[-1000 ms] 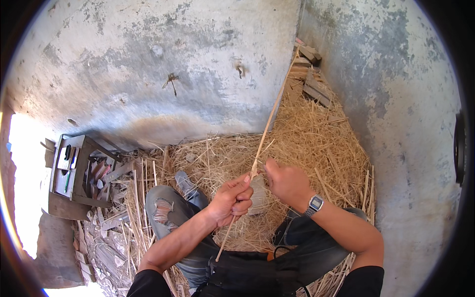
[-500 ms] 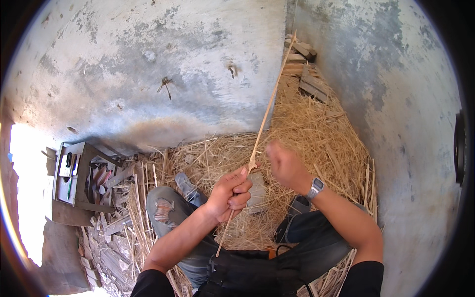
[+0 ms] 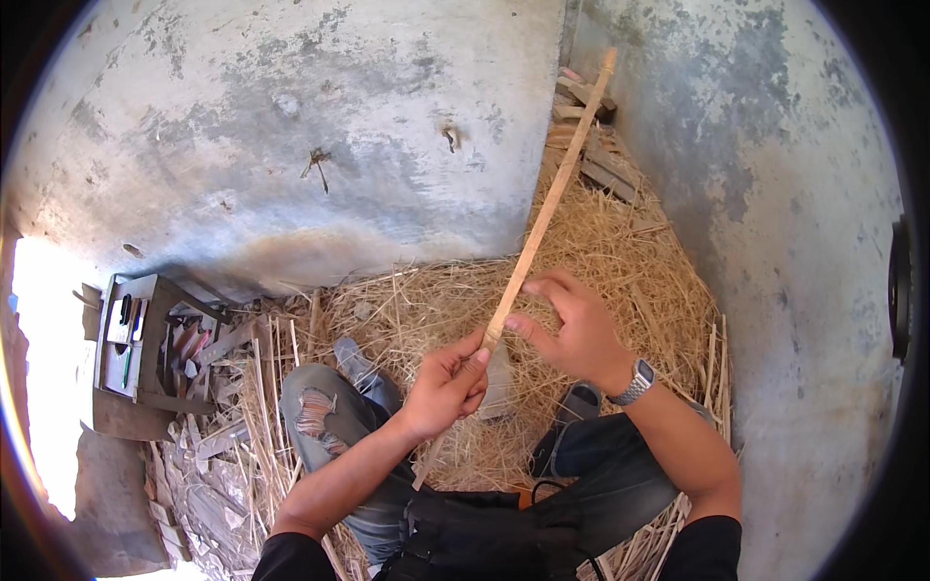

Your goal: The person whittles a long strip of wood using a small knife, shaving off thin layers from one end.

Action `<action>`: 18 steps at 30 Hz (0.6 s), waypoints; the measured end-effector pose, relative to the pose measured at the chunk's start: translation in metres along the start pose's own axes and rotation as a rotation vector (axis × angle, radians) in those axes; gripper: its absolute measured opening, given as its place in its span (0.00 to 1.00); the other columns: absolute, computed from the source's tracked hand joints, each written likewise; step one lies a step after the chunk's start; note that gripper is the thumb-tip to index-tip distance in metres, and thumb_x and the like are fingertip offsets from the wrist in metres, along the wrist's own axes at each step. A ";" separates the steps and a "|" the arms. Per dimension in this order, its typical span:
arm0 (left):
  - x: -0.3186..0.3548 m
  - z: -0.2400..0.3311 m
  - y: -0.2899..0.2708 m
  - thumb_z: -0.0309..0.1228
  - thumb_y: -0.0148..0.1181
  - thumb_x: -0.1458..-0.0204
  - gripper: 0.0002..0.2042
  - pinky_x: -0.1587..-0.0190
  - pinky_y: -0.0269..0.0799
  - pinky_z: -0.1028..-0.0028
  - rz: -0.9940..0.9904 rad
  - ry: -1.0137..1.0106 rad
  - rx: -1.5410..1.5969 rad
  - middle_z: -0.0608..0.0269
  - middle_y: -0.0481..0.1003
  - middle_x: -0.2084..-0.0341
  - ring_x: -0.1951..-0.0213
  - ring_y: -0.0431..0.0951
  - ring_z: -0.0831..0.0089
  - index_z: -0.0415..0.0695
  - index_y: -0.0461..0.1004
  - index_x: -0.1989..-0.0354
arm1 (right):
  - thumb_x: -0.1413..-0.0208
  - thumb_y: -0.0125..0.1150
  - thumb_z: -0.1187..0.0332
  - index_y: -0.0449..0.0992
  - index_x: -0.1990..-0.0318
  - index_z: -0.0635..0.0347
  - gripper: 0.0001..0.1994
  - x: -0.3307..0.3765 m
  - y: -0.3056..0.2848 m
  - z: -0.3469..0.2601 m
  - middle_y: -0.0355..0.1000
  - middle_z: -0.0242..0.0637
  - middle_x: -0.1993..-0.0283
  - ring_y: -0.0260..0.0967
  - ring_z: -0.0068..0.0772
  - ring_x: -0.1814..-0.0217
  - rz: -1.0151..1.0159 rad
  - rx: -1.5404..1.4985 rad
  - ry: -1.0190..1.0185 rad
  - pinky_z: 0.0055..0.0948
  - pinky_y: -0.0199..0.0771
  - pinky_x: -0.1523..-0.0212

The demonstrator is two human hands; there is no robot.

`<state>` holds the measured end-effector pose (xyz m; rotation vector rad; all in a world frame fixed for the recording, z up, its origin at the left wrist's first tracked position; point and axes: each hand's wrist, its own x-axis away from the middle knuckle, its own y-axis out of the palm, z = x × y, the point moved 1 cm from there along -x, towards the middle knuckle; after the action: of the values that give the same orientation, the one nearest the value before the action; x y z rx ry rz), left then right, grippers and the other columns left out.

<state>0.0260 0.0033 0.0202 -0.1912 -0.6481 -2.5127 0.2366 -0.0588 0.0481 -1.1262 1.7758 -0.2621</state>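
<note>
A long, flat strip of pale wood or bamboo (image 3: 550,208) slants from my lap up toward the far corner. My left hand (image 3: 448,389) is closed round its lower part, the thumb lying on top, and a short end sticks out below the fist. Beside the strip's right edge is my right hand (image 3: 583,337), with a watch (image 3: 638,382) on its wrist. Its thumb and fingers are spread apart, their tips close to the strip; I cannot tell if they touch it. Under the hands, a greyish block (image 3: 498,382) sits partly hidden among shavings.
Straw-like shavings (image 3: 620,261) cover the floor between my legs and the walls. Wood pieces (image 3: 605,169) lie in the far corner. At left stands a small wooden stand (image 3: 150,373) holding pens, beside scraps and long strips (image 3: 266,407). A wall (image 3: 804,290) rises close on the right.
The strip has turned from its narrow edge to its broad face, and its far end has swung slightly right. My right hand has gone from closed and blurred to spread, a little lower and to the right.
</note>
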 end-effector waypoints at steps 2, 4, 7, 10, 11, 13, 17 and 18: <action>-0.001 -0.003 0.000 0.32 0.47 0.30 0.23 0.82 0.56 0.82 0.019 0.029 -0.067 0.73 0.60 0.83 0.84 0.58 0.86 0.42 0.57 0.28 | 0.47 0.72 0.59 0.79 0.57 0.66 0.18 0.002 0.001 -0.005 0.74 0.39 0.66 0.64 0.30 0.77 -0.048 -0.059 0.098 0.28 0.62 0.77; -0.001 -0.005 0.001 0.31 0.48 0.30 0.24 0.80 0.58 0.82 0.056 0.059 -0.127 0.73 0.62 0.82 0.83 0.60 0.86 0.40 0.56 0.28 | 0.47 0.73 0.59 0.80 0.60 0.65 0.17 0.001 0.002 -0.007 0.73 0.37 0.71 0.63 0.29 0.79 -0.100 -0.114 0.158 0.29 0.62 0.77; -0.003 -0.012 -0.003 0.31 0.49 0.31 0.25 0.79 0.61 0.81 0.095 0.086 -0.211 0.72 0.65 0.81 0.82 0.63 0.86 0.37 0.55 0.28 | 0.46 0.72 0.61 0.81 0.64 0.62 0.12 -0.002 0.001 -0.010 0.69 0.34 0.79 0.61 0.26 0.81 -0.192 -0.164 0.243 0.29 0.60 0.78; -0.001 -0.014 -0.003 0.31 0.51 0.32 0.25 0.77 0.62 0.81 0.124 0.099 -0.276 0.72 0.66 0.80 0.80 0.64 0.86 0.34 0.58 0.30 | 0.44 0.70 0.63 0.81 0.68 0.61 0.10 -0.003 -0.002 -0.018 0.67 0.35 0.83 0.61 0.29 0.83 -0.221 -0.194 0.352 0.30 0.60 0.79; -0.001 -0.016 -0.003 0.31 0.52 0.32 0.24 0.76 0.62 0.81 0.131 0.128 -0.324 0.72 0.66 0.80 0.79 0.64 0.86 0.33 0.59 0.31 | 0.44 0.69 0.63 0.80 0.69 0.60 0.10 -0.001 0.001 -0.016 0.67 0.36 0.83 0.62 0.33 0.83 -0.189 -0.217 0.341 0.32 0.61 0.79; -0.001 -0.018 -0.003 0.31 0.52 0.32 0.24 0.75 0.63 0.81 0.144 0.192 -0.420 0.71 0.66 0.79 0.77 0.64 0.86 0.32 0.61 0.32 | 0.43 0.67 0.64 0.77 0.73 0.61 0.11 0.002 0.007 -0.012 0.66 0.37 0.83 0.62 0.33 0.83 -0.140 -0.224 0.289 0.32 0.61 0.79; 0.000 -0.016 0.003 0.31 0.53 0.33 0.23 0.73 0.64 0.79 0.164 0.192 -0.494 0.71 0.66 0.80 0.76 0.64 0.85 0.31 0.63 0.33 | 0.42 0.65 0.68 0.68 0.80 0.62 0.17 0.002 0.010 -0.013 0.61 0.37 0.85 0.57 0.26 0.85 -0.134 -0.154 0.195 0.30 0.57 0.81; 0.000 -0.014 0.003 0.31 0.53 0.33 0.23 0.73 0.64 0.79 0.161 0.181 -0.498 0.71 0.66 0.80 0.76 0.64 0.85 0.31 0.63 0.33 | 0.41 0.64 0.69 0.66 0.80 0.62 0.18 0.001 0.011 -0.014 0.60 0.38 0.85 0.57 0.27 0.85 -0.147 -0.135 0.193 0.30 0.56 0.81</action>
<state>0.0270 -0.0055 0.0094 -0.1809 0.0711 -2.4517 0.2194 -0.0577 0.0479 -1.3696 1.9045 -0.3540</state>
